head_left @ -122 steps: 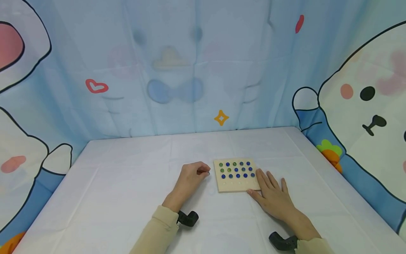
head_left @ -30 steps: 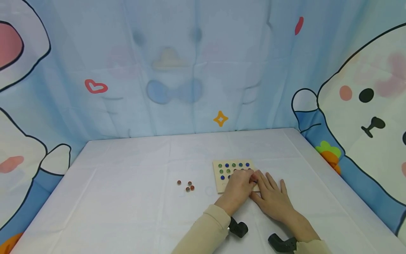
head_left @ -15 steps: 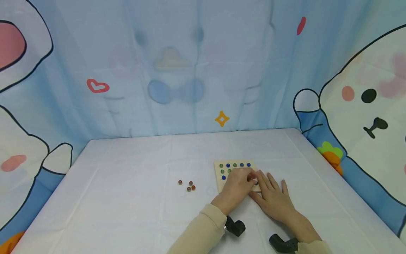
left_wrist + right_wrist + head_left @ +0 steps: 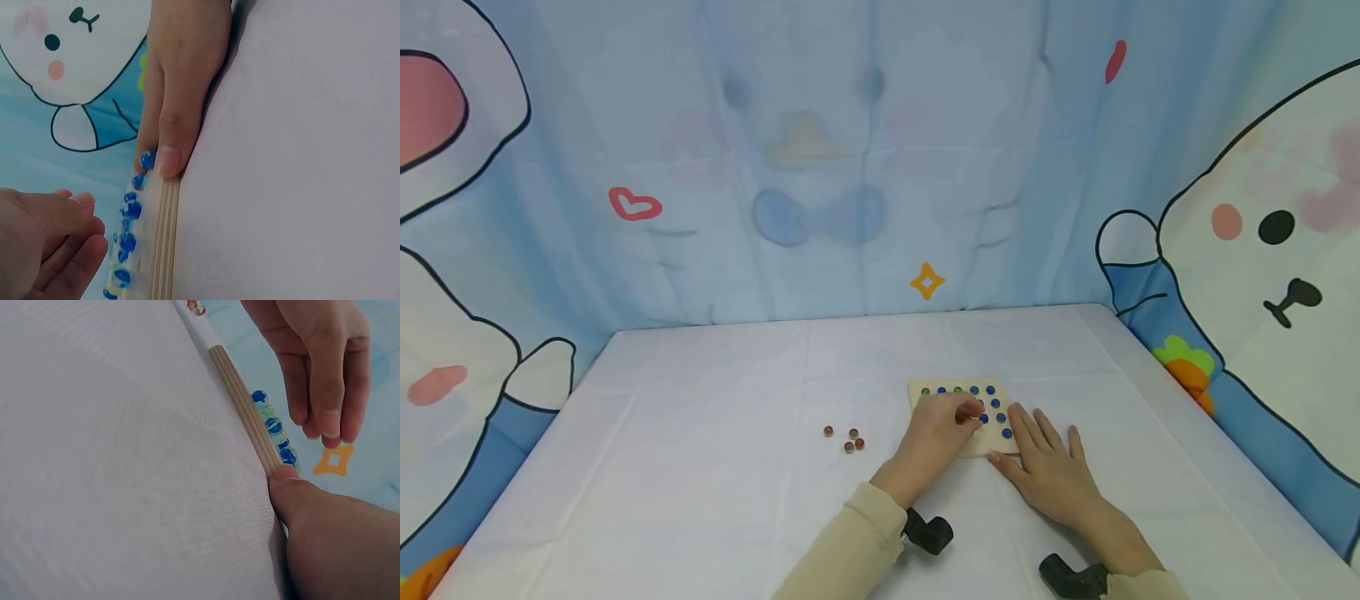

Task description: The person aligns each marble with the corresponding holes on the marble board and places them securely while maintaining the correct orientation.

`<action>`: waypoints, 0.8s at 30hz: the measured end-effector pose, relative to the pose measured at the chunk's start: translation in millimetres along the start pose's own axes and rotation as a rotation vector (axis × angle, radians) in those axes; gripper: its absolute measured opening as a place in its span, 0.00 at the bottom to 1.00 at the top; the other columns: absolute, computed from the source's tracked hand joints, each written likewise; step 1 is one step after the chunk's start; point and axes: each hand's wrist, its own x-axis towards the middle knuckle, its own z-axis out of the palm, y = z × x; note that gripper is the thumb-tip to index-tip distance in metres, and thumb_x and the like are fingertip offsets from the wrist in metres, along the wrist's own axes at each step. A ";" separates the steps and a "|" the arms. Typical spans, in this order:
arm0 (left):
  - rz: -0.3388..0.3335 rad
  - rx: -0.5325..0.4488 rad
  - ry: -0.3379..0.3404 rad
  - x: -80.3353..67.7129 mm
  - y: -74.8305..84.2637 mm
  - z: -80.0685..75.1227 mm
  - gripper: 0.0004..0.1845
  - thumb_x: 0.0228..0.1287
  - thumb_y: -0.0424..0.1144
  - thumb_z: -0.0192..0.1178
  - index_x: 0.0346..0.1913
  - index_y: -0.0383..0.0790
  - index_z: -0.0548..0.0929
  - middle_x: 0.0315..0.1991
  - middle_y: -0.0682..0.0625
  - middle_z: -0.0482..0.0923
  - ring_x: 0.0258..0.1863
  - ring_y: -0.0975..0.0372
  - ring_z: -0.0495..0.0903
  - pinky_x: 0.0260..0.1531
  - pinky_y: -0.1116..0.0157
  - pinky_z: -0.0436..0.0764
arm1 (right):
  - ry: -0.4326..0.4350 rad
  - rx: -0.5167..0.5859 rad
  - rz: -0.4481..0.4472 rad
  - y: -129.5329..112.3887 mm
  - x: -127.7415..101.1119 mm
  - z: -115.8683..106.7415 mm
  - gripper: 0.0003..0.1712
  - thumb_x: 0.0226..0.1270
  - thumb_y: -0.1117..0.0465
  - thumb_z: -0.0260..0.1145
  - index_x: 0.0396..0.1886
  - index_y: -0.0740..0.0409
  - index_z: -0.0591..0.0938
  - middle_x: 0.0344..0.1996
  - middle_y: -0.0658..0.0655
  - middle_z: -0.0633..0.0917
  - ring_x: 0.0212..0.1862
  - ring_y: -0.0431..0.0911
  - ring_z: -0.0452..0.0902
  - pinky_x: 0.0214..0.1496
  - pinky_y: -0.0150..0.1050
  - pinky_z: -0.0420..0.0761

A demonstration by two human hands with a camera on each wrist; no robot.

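Note:
A pale wooden board (image 4: 981,448) with rows of small dimples lies on the table, holding several blue and green glass marbles (image 4: 1001,418). One blue marble (image 4: 1007,433) sits at the right end of its front row. Over the board hovers my left hand (image 4: 942,429), fingers loosely bent; no marble shows between them in either wrist view. It hides the board's left part in the head view. My right hand (image 4: 1051,467) rests flat at the board's right side, its thumb touching the front corner. In the left wrist view, the right thumb (image 4: 169,159) presses against the layered edge.
Several reddish-brown marbles (image 4: 853,433) lie loose on the white tablecloth (image 4: 700,467), left of the board. A blue curtain (image 4: 812,250) with cartoon figures hangs behind the table. Each wrist carries a black camera mount (image 4: 931,533).
My left hand has gone from beside the board to its front right, then drawn back leftward. A blue marble now shows in the front row. My right hand has stayed put.

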 end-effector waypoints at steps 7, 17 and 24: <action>-0.010 -0.047 0.039 -5.2 -11.9 -14.8 0.06 0.63 0.33 0.67 0.43 0.40 0.87 0.38 0.52 0.88 0.37 0.72 0.82 0.37 0.80 0.79 | 0.006 -0.004 0.000 0.7 -0.1 2.1 0.54 0.70 0.30 0.51 0.78 0.66 0.52 0.76 0.70 0.56 0.77 0.69 0.45 0.71 0.75 0.35; -0.057 -0.078 0.083 -11.7 -28.4 -40.1 0.07 0.63 0.31 0.66 0.43 0.40 0.87 0.37 0.52 0.87 0.36 0.70 0.82 0.38 0.78 0.80 | 0.022 0.008 -0.003 0.5 -0.6 2.4 0.53 0.70 0.31 0.52 0.78 0.66 0.52 0.76 0.69 0.56 0.77 0.69 0.44 0.71 0.75 0.36; -0.066 -0.094 0.126 -19.0 -42.2 -59.4 0.08 0.63 0.31 0.67 0.44 0.39 0.87 0.38 0.52 0.87 0.38 0.67 0.83 0.40 0.75 0.82 | 0.024 0.014 -0.006 -0.5 -1.4 1.1 0.53 0.71 0.32 0.52 0.78 0.66 0.52 0.76 0.70 0.55 0.77 0.69 0.44 0.71 0.75 0.35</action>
